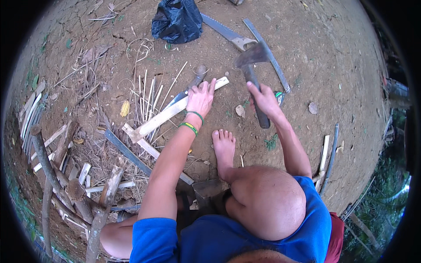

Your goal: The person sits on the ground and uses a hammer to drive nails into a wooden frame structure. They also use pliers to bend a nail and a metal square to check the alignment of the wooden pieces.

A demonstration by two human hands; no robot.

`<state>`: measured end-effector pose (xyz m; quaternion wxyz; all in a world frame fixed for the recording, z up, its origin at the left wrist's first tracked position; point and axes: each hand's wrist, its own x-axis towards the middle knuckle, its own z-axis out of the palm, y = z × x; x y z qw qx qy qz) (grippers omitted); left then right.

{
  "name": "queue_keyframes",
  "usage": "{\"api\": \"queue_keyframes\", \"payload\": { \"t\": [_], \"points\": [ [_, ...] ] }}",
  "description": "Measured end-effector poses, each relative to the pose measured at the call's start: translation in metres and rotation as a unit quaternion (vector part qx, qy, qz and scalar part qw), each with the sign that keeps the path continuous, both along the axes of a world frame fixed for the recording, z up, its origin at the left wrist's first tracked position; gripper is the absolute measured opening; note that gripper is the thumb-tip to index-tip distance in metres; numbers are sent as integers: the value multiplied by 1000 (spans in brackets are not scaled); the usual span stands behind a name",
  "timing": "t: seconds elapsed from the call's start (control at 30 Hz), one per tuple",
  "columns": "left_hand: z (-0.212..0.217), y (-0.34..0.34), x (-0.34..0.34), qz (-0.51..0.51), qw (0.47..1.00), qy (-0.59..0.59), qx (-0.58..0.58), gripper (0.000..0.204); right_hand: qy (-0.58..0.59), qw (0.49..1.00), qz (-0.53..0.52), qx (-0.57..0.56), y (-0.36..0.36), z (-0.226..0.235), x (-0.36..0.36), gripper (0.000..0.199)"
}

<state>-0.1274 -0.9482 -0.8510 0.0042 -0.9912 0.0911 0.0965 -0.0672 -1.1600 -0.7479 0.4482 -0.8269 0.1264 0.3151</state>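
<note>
My left hand (200,97), with bracelets at its wrist, is closed over a pale split wooden stick (162,116) that slants from lower left to upper right. The stick's near end lies across another pale piece of wood (151,149). Under and beside my left hand rests a knife (193,82), its dark handle pointing away and its blade partly hidden by the stick. To the right, my right hand (265,100) grips a hatchet (254,55) by its dark handle. The hatchet's head is slightly blurred and points away from me, apart from the stick.
Beyond my hands lie a handsaw (226,31), a long flat metal bar (267,55) and a black plastic bag (176,22). Thin wood strips (148,96) are scattered left of the knife. Several upright branches (105,193) stand at lower left. My bare foot (223,147) is close to the stick.
</note>
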Motion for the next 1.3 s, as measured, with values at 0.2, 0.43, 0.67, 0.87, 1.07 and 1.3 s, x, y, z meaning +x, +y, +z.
{"api": "queue_keyframes", "payload": {
  "t": [0.2,0.43,0.67,0.87,1.07,1.3],
  "points": [
    [-2,0,5,-20,999,-36,17,60,-8,998,-54,33,11,-19,-8,41],
    [1,-1,5,1,1000,9,21,61,85,975,-156,133,-3,-29,-11,38],
    [11,3,13,43,996,67,-39,48,87,996,36,13,-10,-35,-15,44],
    [50,34,8,247,870,91,-418,41,-389,867,120,-287,-23,-59,-11,34],
    [73,18,-10,245,813,12,-528,40,-351,917,188,-24,67,0,17,22],
    [105,27,-11,294,826,31,-479,38,-428,866,257,33,85,1,23,25]
  ]
}}
